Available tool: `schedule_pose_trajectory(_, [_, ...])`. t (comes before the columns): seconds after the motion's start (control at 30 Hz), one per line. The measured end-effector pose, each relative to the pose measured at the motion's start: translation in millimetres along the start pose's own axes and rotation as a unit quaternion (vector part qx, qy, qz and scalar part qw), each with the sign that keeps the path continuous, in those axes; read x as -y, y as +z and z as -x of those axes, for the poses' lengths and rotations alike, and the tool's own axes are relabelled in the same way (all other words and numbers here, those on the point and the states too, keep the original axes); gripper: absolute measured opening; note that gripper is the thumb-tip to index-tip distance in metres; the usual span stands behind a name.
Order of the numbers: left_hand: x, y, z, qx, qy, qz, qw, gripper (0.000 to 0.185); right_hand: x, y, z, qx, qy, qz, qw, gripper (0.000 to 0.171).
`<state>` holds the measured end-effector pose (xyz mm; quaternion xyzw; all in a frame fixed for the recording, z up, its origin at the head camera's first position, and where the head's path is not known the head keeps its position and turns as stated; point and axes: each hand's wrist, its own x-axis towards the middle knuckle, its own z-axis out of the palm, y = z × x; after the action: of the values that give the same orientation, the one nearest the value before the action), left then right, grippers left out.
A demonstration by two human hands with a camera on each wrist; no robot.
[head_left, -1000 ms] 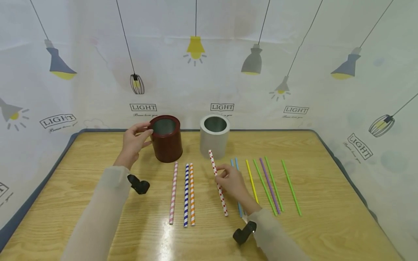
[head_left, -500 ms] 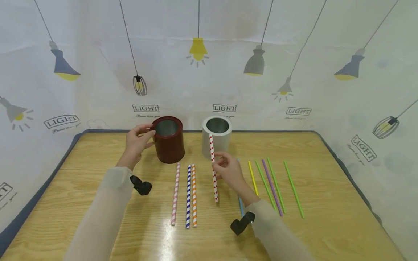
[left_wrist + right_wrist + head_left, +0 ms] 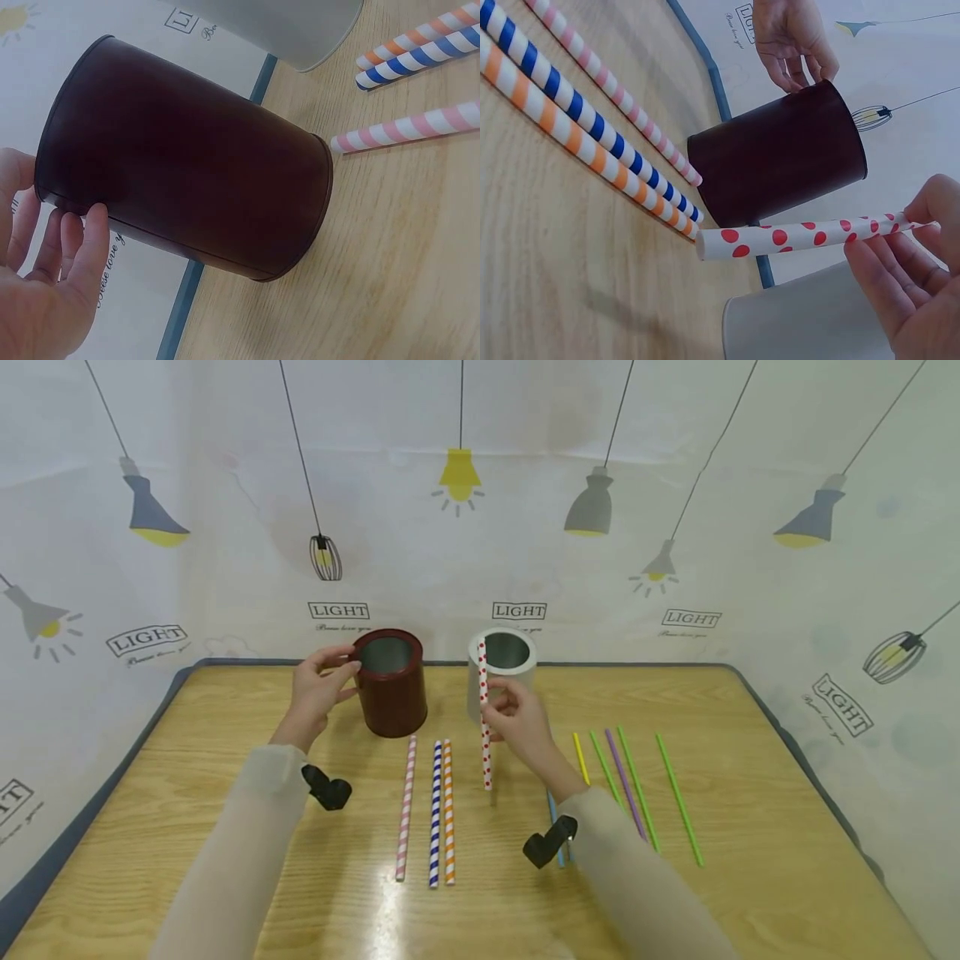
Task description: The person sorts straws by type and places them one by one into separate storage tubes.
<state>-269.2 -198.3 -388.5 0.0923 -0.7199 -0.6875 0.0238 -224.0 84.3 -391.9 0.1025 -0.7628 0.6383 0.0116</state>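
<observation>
My right hand (image 3: 521,714) pinches a white paper straw with red dots (image 3: 795,237) between thumb and fingers. The straw stands nearly upright in the head view, its top overlapping the rim of the white cylindrical holder (image 3: 517,671). In the right wrist view its lower end is raised over the table. At the left, my left hand (image 3: 313,695) touches the upper side and rim of a dark red cylindrical holder (image 3: 394,702), thumb and fingertips resting against it. Both holders are upright, and no straws show in their visible openings.
Striped paper straws in pink (image 3: 406,810), dark blue (image 3: 435,814) and orange (image 3: 449,814) lie before the red holder. To the right lie thin straws: yellow (image 3: 581,758), purple (image 3: 625,781), several green (image 3: 678,797), and light blue ones partly behind my right arm. A printed curtain backs the table.
My right hand has lifted the red-dotted straw off the table area and moved it up and away toward the white holder, turning it more upright. My left hand stays at the red holder.
</observation>
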Motion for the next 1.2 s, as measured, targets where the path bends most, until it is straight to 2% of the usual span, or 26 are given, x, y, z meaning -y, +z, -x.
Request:
schedule_pose_trajectory(0.13, [1.0,-0.5,-1.0,-0.001,-0.001,-0.002,1.0000,0.040,-6.7,3.9,-12.3,-0.010,-0.005,0.004,1.000,0.033])
schedule_pose_trajectory(0.43, [1.0,0.2,-0.3,-0.007,0.001,-0.003,1.0000,0.040,0.7,10.2,-30.2,-0.016,-0.038,0.002,0.999,0.031])
schedule_pose_trajectory(0.8, [0.4,-0.2,0.2,-0.007,0.007,-0.002,1.0000,0.040,17.4,18.7,-45.4,0.013,-0.059,-0.003,0.998,0.034])
schedule_pose_trajectory(1.0, [0.3,0.4,1.0,-0.005,0.000,0.000,1.0000,0.039,26.5,26.7,-50.9,0.005,-0.068,0.018,0.998,0.034])
schedule_pose_trajectory(1.2, [-0.2,0.9,0.4,-0.011,0.004,0.000,0.9999,0.038,36.4,34.3,-62.3,0.001,-0.086,0.014,0.996,0.035])
